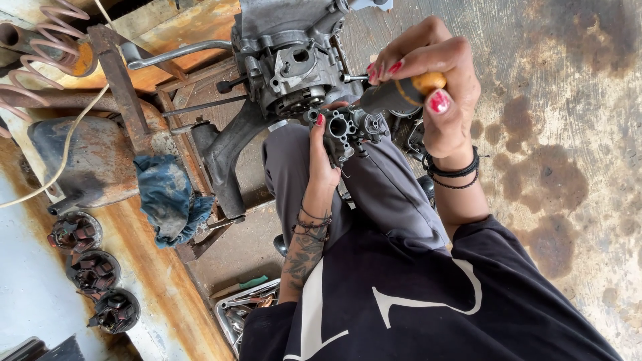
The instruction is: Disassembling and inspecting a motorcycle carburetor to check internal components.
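Note:
My left hand [324, 157] grips a small grey metal carburettor [349, 128] and holds it above my knee. My right hand [428, 80] is closed around a screwdriver [401, 93] with a dark and orange handle, its tip pointing down into the carburettor. Just beyond both hands stands a grey engine block [287, 60] on a dark metal stand [227, 154]. The screwdriver's shaft is hidden behind the carburettor.
A blue rag [167, 197] hangs on a rusty bench [160, 281] at the left, with three round coil parts [93, 271] and coiled springs [40, 47]. A metal tray of tools [244, 311] lies by my leg. Stained concrete floor [568, 134] spreads to the right.

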